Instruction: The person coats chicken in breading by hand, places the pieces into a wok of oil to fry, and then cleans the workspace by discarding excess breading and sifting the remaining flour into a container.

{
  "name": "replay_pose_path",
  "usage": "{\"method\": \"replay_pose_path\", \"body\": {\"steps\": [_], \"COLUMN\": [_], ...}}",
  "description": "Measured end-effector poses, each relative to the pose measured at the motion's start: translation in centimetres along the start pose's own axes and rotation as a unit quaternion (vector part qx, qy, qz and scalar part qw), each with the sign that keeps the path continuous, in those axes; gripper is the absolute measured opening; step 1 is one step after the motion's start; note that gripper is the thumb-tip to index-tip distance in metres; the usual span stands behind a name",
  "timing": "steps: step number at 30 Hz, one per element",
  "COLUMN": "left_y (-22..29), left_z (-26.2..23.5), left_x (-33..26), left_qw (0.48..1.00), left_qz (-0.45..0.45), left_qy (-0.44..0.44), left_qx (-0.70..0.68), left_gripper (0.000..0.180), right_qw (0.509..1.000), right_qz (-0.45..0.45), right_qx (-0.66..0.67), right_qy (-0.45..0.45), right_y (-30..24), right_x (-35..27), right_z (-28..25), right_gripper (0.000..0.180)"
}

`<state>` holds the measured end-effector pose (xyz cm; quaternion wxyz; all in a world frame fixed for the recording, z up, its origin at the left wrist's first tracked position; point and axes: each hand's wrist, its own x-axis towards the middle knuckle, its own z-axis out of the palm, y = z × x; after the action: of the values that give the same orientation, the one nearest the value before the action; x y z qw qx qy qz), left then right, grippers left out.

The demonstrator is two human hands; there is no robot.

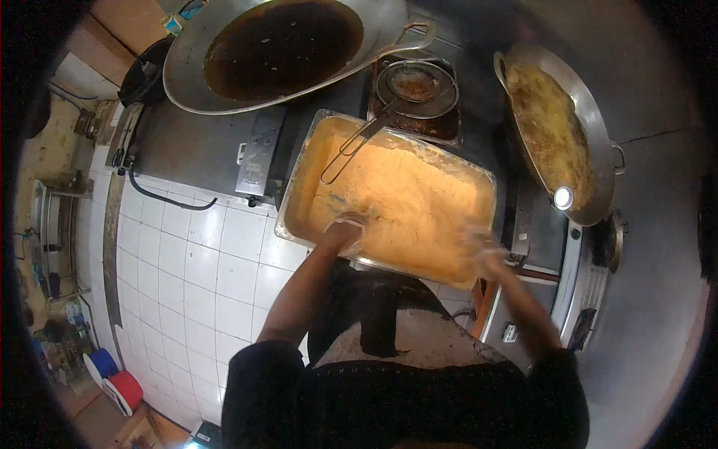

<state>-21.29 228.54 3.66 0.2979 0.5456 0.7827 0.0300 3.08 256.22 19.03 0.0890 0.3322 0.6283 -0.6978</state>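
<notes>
A deep rectangular metal tray stands in front of me, filled with pale orange powdery coating that looks like seasoned flour. My left hand, in what looks like a clear plastic glove, dips into the left near part of the flour. Its fingers are smeared and partly sunk, so their shape is hidden. Over the right side of the tray my right hand is strongly blurred by motion. What either hand holds, if anything, does not show. A wire strainer's handle reaches over the tray's far left part.
A large wok of dark oil stands at the far left. Beyond the tray, the strainer with brown crumbs rests over a metal pan. At right, another wok holds foaming yellowish oil. White tiles cover the floor.
</notes>
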Motion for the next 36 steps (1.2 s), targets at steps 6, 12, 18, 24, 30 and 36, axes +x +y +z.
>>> {"method": "replay_pose_path", "body": {"steps": [6,12,18,24,30,36], "left_y": [5.5,3.5,-0.5,2.6,4.5,7.1], "left_z": [-2.4,-3.3,-0.3,-4.5,-3.3,-5.2], "left_x": [3.8,4.5,5.7,1.3,3.8,3.6], "left_qw": [0.961,0.872,0.895,0.762,0.971,0.931], "left_qz": [0.054,-0.033,0.0,-0.067,0.113,0.033], "left_qy": [0.078,0.088,0.284,0.074,0.146,0.125], "left_qx": [-0.261,-0.48,-0.345,-0.64,-0.153,-0.342], "left_gripper": [0.057,0.047,0.039,0.052,0.072,0.061], "right_qw": [0.99,0.988,0.803,0.99,0.949,0.97], "right_qz": [0.009,0.066,-0.133,0.093,0.114,0.034], "right_qx": [0.059,0.099,-0.575,0.109,0.293,0.234], "right_qy": [0.128,0.093,0.087,0.01,-0.031,0.055], "right_y": [11.7,1.3,4.4,-2.8,2.3,2.3], "right_x": [13.1,9.9,8.3,4.4,7.7,4.7], "right_z": [9.3,11.0,4.1,10.9,12.1,9.5], "right_gripper": [0.062,0.048,0.038,0.051,0.052,0.045]}}
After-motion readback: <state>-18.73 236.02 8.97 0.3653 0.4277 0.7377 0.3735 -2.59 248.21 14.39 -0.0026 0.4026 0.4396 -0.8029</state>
